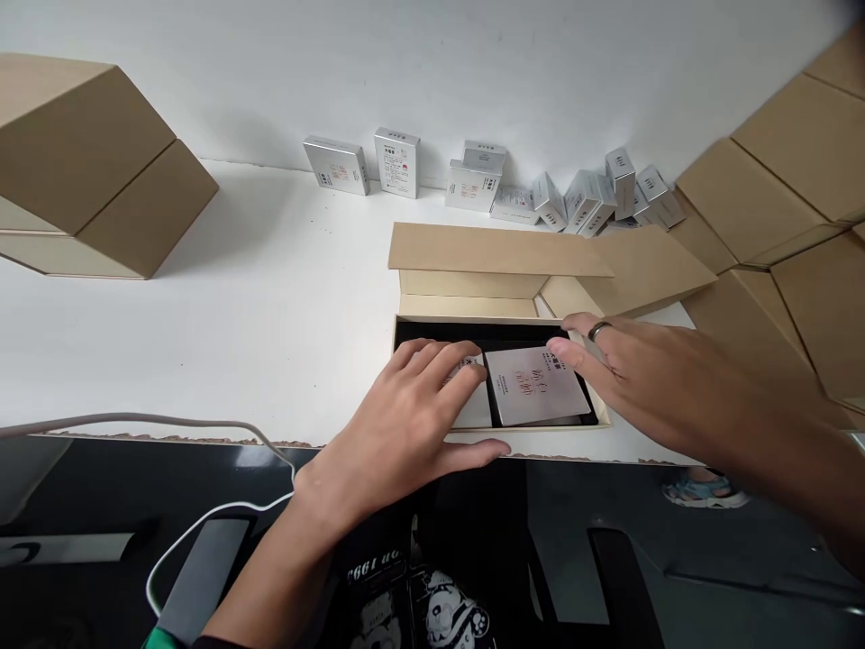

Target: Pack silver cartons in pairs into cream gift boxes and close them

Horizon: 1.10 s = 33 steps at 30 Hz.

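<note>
A long tan gift box [506, 317] with a black lining stands at the desk's front edge, its hinged lid [500, 248] folded back. Two small silver-white cartons lie inside side by side. My left hand [412, 406] rests over the left carton [477, 410], partly covering it, with fingers bent over it and the thumb stretched out. The right carton [537, 388] sits slightly tilted in the tray. At the box's right end, my right hand [608, 356], wearing a dark ring, grips the wall at the far corner; its thumb touches the right carton's upper corner.
Several silver cartons [473, 185] stand or lie along the wall. Large tan boxes are stacked at the right [784, 149] and left [87, 162]. A white cable [203, 419] crosses the front edge. Below are a chair armrest [203, 572] and a foot in a blue sandal [705, 489].
</note>
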Each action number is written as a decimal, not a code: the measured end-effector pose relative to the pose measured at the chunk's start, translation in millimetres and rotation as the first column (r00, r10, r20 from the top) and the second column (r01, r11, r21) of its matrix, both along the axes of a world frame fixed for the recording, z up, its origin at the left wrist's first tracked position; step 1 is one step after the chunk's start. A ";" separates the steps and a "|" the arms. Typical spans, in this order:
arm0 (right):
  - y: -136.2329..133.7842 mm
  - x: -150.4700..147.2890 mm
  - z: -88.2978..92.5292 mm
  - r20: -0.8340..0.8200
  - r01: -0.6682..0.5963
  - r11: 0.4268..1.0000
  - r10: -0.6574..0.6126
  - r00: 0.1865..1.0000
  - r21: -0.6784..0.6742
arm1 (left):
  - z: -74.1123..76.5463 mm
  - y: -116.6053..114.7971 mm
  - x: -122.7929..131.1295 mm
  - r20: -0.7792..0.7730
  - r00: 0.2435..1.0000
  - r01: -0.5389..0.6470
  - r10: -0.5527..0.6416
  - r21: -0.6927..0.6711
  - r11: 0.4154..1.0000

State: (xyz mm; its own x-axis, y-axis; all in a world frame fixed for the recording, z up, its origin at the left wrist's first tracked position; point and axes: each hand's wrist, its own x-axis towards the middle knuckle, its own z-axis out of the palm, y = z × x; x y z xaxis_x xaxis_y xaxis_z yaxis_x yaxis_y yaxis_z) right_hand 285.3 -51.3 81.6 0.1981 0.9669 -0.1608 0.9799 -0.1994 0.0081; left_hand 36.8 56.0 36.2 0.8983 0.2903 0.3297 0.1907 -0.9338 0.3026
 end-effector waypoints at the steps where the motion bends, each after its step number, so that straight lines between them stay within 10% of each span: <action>1: -1.0 -1.6 -0.5 -0.008 -0.115 0.993 0.115 0.993 0.015 | 1.2 0.8 0.7 -0.024 1.000 0.014 -0.014 0.006 1.000; 6: 1.5 -9.2 -4.5 -0.215 -0.490 0.872 0.478 0.852 -0.002 | 11.6 3.7 13.5 -0.253 0.967 0.039 -0.038 -0.001 0.999; 33: 25.9 -25.5 -15.3 -0.106 -0.542 0.786 0.537 0.837 -0.295 | 40.5 6.7 47.8 -0.674 0.737 0.029 -0.047 -0.037 0.999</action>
